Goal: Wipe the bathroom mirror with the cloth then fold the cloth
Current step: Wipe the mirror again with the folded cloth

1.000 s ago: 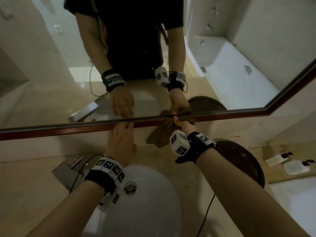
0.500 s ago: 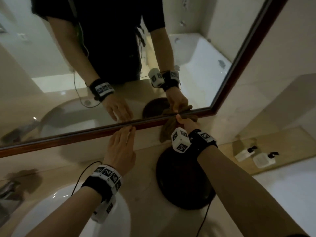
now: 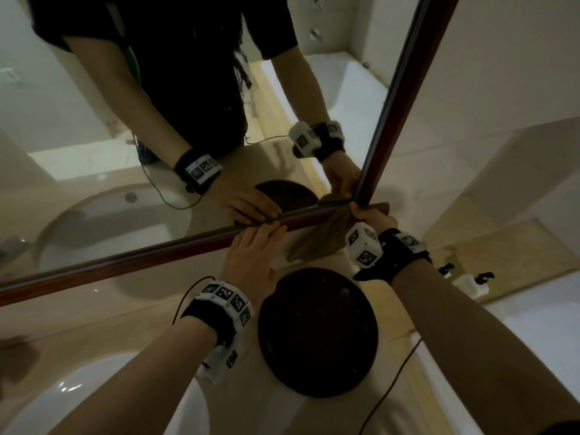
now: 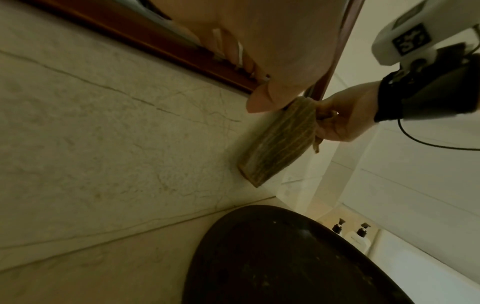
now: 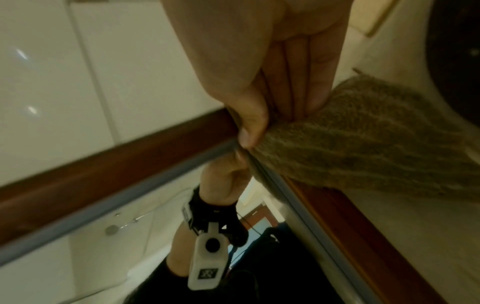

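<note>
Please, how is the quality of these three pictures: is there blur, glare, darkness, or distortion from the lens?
Head view: dim, wide-angle bending of the mirror frame, a small glare spot on the white sink. Left wrist view: the left hand is very near and soft, the cloth sharper. Right wrist view: motion blur on the frame, the right hand looms large.

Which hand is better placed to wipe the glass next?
Right. The right hand already pinches the cloth at the mirror frame's lower right corner. The left hand holds nothing; its straight fingers rest against the bottom frame.
</note>
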